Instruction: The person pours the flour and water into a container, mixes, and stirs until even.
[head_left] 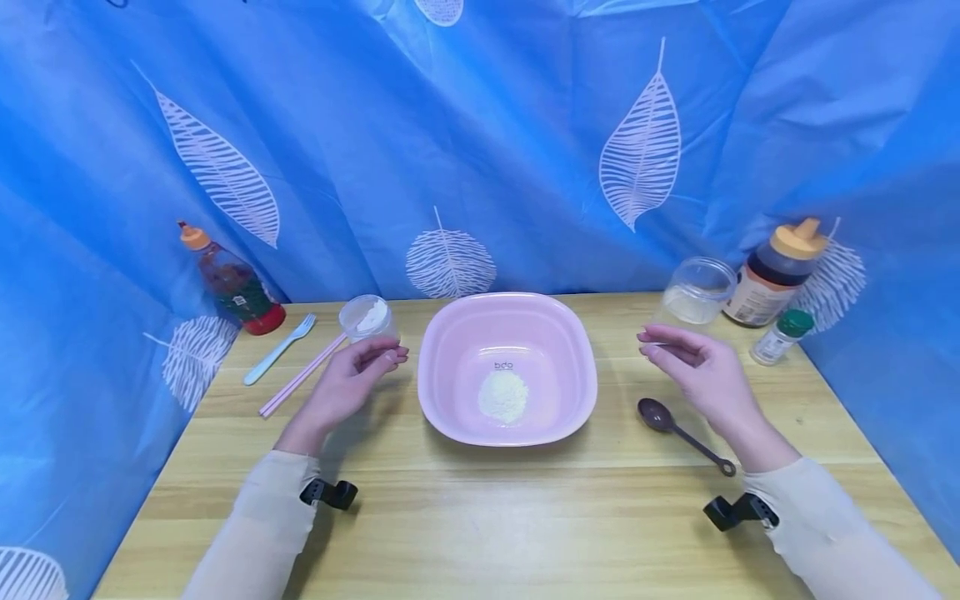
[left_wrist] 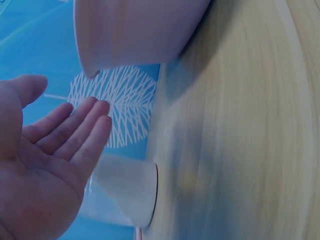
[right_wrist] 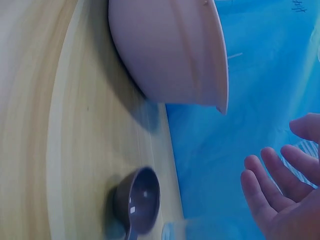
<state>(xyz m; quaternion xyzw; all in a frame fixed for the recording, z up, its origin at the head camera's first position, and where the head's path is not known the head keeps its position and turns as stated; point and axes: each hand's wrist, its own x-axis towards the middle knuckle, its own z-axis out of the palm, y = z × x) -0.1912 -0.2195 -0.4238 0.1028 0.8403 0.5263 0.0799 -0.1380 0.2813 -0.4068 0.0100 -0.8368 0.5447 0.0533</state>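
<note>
A pink square basin [head_left: 433,358] stands mid-table with a small heap of white powder [head_left: 504,397] on its floor. To its left hovers my left hand [head_left: 354,373], holding nothing, fingers loosely bent, close to a clear cup [head_left: 366,317] of white powder. My right hand [head_left: 701,371] is raised on the basin's other side, also holding nothing. In the right wrist view its fingers [right_wrist: 270,180] are spread and relaxed. Below that hand lies a dark brown measuring spoon [head_left: 657,415], its bowl facing up in the head view.
At the left are a red sauce bottle [head_left: 242,287], a pale blue fork [head_left: 279,350] and pink chopsticks [head_left: 302,377]. A clear jar [head_left: 696,293], a dark sauce bottle [head_left: 772,275] and a green-capped small bottle [head_left: 782,337] stand back right. A blue curtain [head_left: 525,150] hangs behind.
</note>
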